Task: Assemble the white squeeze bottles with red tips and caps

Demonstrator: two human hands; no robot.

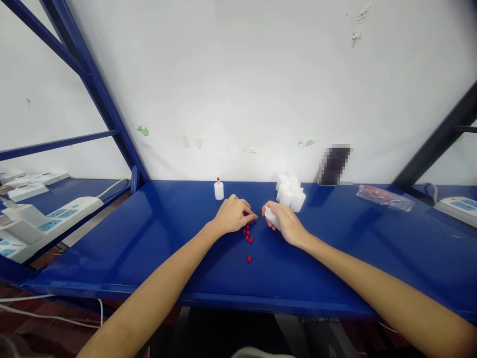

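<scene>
My left hand (233, 215) reaches down over a small scatter of red caps (247, 238), its fingers bent and apart. Some caps lie partly hidden under those fingers; I see none clearly held. In my right hand (286, 223) is a small white plastic bottle (272, 218), tilted, with the fingers wrapped round it. Behind my left hand, a white bottle with a red tip (219, 190) stands upright. Past my right hand, several white bottles (289, 193) are grouped close together. One red cap (249, 259) lies apart, nearer the front edge.
Everything rests on a blue tabletop (149, 238) against a white wall. A clear plastic bag with red contents (385, 197) lies at the right. A dark pixelated object (334, 165) leans on the wall. Power strips (61, 219) sit on the left shelf, beside a blue metal frame (93, 89).
</scene>
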